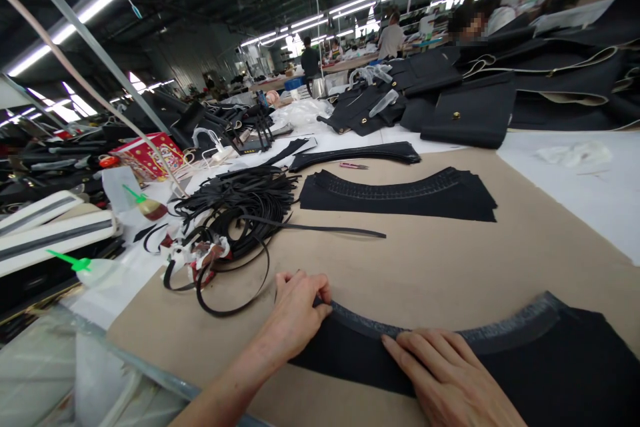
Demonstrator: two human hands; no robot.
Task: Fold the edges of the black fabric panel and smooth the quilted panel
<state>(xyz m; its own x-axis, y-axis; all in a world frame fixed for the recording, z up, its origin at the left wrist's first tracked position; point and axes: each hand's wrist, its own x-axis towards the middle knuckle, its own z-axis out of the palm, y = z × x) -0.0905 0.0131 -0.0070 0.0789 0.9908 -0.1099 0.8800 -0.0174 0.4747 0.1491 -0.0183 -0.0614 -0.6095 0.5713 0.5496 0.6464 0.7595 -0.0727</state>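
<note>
A black curved panel point(555, 373) lies on the brown board in front of me, with a greyish, shiny band along its concave upper edge. My left hand point(300, 310) is closed at the panel's left end, thumb and curled fingers pinching the edge there. Its fingertips partly hide what they grip. Flat on the middle of the panel rests my right hand point(447, 373), fingers stretched out and fingertips touching the banded edge. Beyond my hands is a stack of similar black panels point(395, 203) with marked curved edges.
A heap of black strips point(240, 207) lies left on the brown board point(425, 267), one strip point(325, 228) reaching right. Small red-handled snips point(353, 165) lie behind. Green-tipped bottles point(150, 207) stand left. Black bag pieces point(470, 107) are piled at the back; people point(393, 37) are farther off.
</note>
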